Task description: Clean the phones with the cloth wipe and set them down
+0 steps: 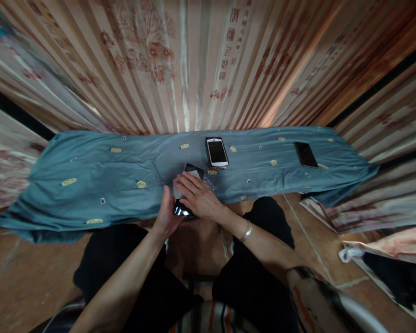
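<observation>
A dark phone (190, 172) lies tilted at the near edge of the blue-grey cloth (100, 171). My left hand (167, 213) grips its lower end from below and the left. My right hand (198, 196) lies flat on top of it, pressing a small pale wipe or film (178, 188) against the screen. A silver bracelet (245, 231) sits on my right wrist. Most of the phone is hidden under my fingers.
A white-framed phone (217, 151) lies just beyond my hands on the cloth. A black phone (305, 154) lies at the right end. Patterned curtains (180, 64) hang behind. My knees in black trousers (260, 222) are below, over a brown tiled floor.
</observation>
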A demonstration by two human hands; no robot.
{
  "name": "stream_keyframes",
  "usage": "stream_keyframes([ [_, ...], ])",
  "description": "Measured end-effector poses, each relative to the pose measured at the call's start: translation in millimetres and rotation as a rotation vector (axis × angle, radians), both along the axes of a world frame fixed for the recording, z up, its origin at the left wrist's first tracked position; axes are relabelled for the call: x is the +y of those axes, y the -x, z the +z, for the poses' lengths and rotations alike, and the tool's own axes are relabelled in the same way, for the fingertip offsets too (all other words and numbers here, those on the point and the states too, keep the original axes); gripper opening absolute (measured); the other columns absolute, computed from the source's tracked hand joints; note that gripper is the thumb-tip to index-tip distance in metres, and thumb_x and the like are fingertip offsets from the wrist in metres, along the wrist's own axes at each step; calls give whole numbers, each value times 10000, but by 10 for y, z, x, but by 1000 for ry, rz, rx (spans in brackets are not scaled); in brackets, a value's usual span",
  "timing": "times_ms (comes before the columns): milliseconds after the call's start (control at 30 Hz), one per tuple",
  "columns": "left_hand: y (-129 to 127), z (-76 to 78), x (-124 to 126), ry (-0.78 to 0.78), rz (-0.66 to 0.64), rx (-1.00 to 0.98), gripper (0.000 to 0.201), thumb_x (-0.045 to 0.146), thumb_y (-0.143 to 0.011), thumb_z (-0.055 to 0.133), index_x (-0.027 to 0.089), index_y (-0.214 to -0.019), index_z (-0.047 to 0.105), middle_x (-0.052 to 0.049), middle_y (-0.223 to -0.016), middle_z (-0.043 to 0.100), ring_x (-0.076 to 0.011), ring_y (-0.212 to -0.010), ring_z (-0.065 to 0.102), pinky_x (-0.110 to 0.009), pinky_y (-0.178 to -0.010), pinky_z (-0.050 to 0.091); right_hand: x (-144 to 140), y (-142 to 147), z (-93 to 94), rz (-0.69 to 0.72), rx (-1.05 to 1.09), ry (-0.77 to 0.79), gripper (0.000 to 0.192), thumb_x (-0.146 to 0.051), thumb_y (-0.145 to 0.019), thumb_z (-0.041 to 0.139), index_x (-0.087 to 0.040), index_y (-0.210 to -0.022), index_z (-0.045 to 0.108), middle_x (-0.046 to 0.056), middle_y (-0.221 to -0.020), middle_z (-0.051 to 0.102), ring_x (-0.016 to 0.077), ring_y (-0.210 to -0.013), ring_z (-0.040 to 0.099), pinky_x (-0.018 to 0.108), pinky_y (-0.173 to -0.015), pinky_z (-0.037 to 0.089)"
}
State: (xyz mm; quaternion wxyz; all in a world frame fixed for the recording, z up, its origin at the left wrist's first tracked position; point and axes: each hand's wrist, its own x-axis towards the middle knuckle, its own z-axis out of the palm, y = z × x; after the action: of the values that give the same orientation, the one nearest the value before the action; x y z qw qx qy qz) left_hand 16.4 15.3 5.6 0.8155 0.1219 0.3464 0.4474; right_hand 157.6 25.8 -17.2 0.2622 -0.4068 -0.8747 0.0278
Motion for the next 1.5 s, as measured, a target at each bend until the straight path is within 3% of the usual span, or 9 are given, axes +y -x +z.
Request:
stream_keyframes([
  [300,-50,47,-74,33,-51,83,512,438,-1041,280,202,-1380,583,-103,-1171,751,-277,-1105,702,-451,-941,569,241,-156,21,-150,105,38,491,-283,-1036,435,-91,-1487,455,186,-1562,429,266,-1507,311,491,-1229,320],
  [500,6,48,-61,50,-70,71,482,425,-1038,322,193,-1362,593,-108,-1150,760,-269,-1102,707,-444,-924,586,268,-199,-3,-159,212,66,505,-313,-1056,352,-145,-1530,398,161,-1532,471,238,-1457,400,473,-1213,354],
  [700,94,-10,-9,26,-51,53,500,454,-1031,352,156,-1349,597,-118,-1139,764,-269,-1116,703,-456,-966,567,274,-202,-130,-232,392,179,553,-405,-1056,328,-165,-1553,359,142,-1579,412,230,-1494,344,453,-1235,310],
  [833,110,-52,18,9,-32,30,490,462,-1018,398,158,-1344,603,-108,-1146,765,-275,-1164,679,-469,-1030,528,267,-165,-204,-263,542,273,611,-475,-1035,365,-187,-1572,321,115,-1606,380,221,-1504,329,428,-1243,280],
  [1133,84,-183,87,-23,-3,42,510,459,-1013,407,131,-1346,611,-119,-1215,741,-276,-1270,613,-474,-1104,466,290,-58,-330,-348,748,415,597,-370,-968,499,-177,-1526,419,113,-1506,527,244,-1397,499,407,-1190,357],
  [1333,79,-234,150,-138,42,37,524,515,-939,541,130,-1269,675,-113,-1268,719,-295,-1352,540,-446,-1180,375,250,9,-401,-323,774,456,588,-285,-935,531,-164,-1505,457,118,-1474,561,259,-1393,501,445,-1203,333],
  [1500,84,-248,211,-147,108,96,489,529,-912,577,134,-1165,716,-116,-1210,744,-294,-1325,566,-453,-1152,407,175,70,-465,-275,822,504,570,-275,-916,564,-205,-1478,499,96,-1469,569,256,-1391,502,466,-1210,320],
])
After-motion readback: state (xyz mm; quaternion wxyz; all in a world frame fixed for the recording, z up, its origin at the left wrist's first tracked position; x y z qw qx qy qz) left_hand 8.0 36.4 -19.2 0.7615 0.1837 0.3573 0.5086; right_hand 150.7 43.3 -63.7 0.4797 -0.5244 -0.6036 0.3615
